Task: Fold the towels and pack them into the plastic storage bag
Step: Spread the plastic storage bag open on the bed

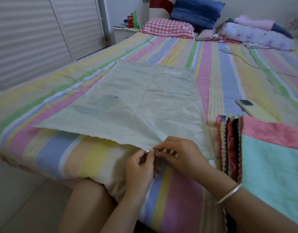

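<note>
Plastic storage bag point(136, 98) flat on striped bed point(229, 73) | left hand point(140, 167), right hand point(182, 153): fingers point(168, 153) pinch its near edge | towels point(272, 148) beside

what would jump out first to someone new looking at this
The pale plastic storage bag lies flat across the middle of the striped bed, with the left hand and right hand pinching its near edge. At the right, a stack of colourful towels sits beside the bag.

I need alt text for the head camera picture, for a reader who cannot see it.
The left hand and right hand pinch the near edge of a flat, pale plastic storage bag lying on a striped bed. A stack of colourful towels sits at the right, a phone beyond it.
</note>
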{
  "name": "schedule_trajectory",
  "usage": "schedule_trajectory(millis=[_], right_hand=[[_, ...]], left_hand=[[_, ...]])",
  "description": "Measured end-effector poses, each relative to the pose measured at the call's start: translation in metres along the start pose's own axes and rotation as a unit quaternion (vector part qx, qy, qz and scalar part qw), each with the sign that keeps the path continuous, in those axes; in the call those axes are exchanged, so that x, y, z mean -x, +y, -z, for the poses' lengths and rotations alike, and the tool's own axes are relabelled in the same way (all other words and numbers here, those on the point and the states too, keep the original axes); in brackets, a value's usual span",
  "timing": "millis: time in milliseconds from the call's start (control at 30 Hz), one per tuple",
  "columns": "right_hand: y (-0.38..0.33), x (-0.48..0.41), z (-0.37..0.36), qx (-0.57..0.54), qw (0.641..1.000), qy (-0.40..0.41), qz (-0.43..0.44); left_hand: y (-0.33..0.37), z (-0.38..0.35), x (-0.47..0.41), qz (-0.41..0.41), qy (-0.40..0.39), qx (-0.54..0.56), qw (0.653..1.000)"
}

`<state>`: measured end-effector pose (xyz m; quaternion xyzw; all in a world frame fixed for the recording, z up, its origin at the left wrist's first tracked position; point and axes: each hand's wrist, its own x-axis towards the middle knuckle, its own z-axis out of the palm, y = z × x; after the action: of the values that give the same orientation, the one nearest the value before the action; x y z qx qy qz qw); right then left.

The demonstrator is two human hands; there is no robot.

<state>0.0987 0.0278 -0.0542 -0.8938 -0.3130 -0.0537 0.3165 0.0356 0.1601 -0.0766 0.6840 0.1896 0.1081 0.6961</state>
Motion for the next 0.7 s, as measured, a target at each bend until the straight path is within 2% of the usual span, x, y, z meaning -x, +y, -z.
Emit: schedule_trajectory(millis=[100,233,400,567,700], right_hand=[[0.001,-0.007,0.007,0.012,1.0,-0.018,0.001],[-0.008,-0.01,-0.003,0.216,0.97,0.01,0.107],[-0.008,-0.018,-0.005,0.259,0.959,0.06,0.097],[-0.005,-0.043,0.015,0.241,0.962,0.126,0.015],[0.003,-0.059,0.046,0.208,0.968,0.117,-0.075]], left_hand=[[-0.001,-0.001,0.002,-0.013,0.01,-0.015,1.0],[-0.007,-0.001,0.001,-0.027,0.033,-0.049,0.998],[-0.007,-0.007,0.002,-0.046,0.082,-0.091,0.991],[-0.012,-0.008,0.007,-0.086,0.1,-0.152,0.98],[-0.012,-0.008,0.006,-0.104,0.095,-0.188,0.972]])
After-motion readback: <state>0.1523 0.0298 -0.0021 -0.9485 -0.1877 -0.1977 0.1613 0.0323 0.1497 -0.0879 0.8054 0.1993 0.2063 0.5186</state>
